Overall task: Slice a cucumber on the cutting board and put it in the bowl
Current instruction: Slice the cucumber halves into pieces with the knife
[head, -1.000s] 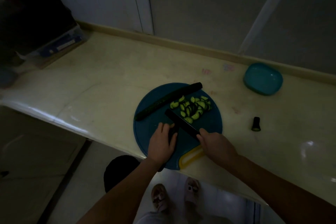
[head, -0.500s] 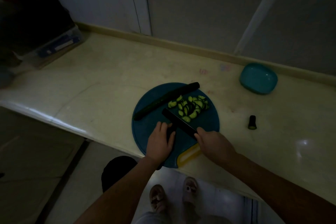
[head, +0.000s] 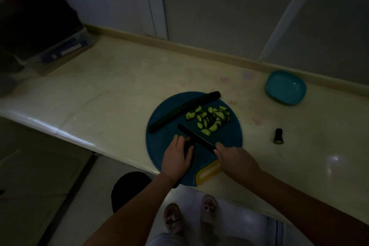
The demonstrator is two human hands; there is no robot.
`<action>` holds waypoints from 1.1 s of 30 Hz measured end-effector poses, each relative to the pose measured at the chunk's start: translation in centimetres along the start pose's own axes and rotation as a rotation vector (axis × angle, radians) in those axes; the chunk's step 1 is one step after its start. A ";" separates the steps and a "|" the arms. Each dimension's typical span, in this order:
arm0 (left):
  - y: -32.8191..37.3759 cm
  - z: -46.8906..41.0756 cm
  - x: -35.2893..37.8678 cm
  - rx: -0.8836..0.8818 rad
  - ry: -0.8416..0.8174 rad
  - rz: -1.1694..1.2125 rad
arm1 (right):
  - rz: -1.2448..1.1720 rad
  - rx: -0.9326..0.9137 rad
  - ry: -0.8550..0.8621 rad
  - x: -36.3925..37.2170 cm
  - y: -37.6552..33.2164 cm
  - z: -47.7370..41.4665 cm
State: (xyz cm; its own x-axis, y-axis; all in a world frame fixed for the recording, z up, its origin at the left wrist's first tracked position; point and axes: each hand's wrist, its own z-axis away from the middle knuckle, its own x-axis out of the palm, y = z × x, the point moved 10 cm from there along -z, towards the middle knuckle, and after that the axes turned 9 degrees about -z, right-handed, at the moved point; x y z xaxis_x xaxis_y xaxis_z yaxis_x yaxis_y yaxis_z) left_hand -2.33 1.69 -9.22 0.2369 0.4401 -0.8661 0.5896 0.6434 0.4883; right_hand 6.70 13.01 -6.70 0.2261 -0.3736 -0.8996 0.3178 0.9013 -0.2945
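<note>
Blue plastic is showing around the work: the round cutting board (head: 229,140) is sitting at the near edge of the counter (head: 119,90). The left hand (head: 176,158) is holding down a dark cucumber half (head: 188,149); its fingers look curled over it, though the dim light is hiding the exact grip. This half is running from the fingertips back under the wrist, so its long axis is pointing away from the person. The right hand (head: 233,161) is gripping the handle of the knife (head: 196,138), and the black blade is reaching up and left, crossing that axis just beyond the left fingertips.

The cut slices (head: 209,119) are lying in a pile just past the blade, and a second long cucumber piece (head: 185,111) is resting aslant at the back of the board. The teal bowl (head: 285,88) is standing well apart to the far right, holding nothing, with a cut stub (head: 278,136) lying on the counter between it and the right hand. The right hand is nearer the bowl; slicing looks about half done.
</note>
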 end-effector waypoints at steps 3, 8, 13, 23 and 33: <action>0.0 0.1 0.0 0.004 0.003 0.021 | 0.015 -0.001 -0.033 0.7 0.0 -0.7; -0.1 0.0 0.1 -0.009 -0.008 0.022 | -0.073 0.036 -0.023 1.2 0.5 -1.0; -0.1 0.0 0.0 -0.008 -0.006 0.003 | -0.149 0.066 0.006 1.2 0.9 -0.1; 0.1 0.0 -0.3 0.000 0.016 0.006 | -0.105 0.015 0.039 -0.5 -0.1 0.5; 0.1 0.1 -0.2 -0.006 0.016 0.014 | -0.042 0.023 0.024 -0.3 0.0 0.6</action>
State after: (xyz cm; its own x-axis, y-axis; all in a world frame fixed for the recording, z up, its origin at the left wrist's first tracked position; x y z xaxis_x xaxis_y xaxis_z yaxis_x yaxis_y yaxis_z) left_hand -2.28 1.58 -9.03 0.2329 0.4593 -0.8572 0.5819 0.6405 0.5012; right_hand 7.21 12.97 -6.24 0.1904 -0.4053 -0.8941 0.3479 0.8795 -0.3246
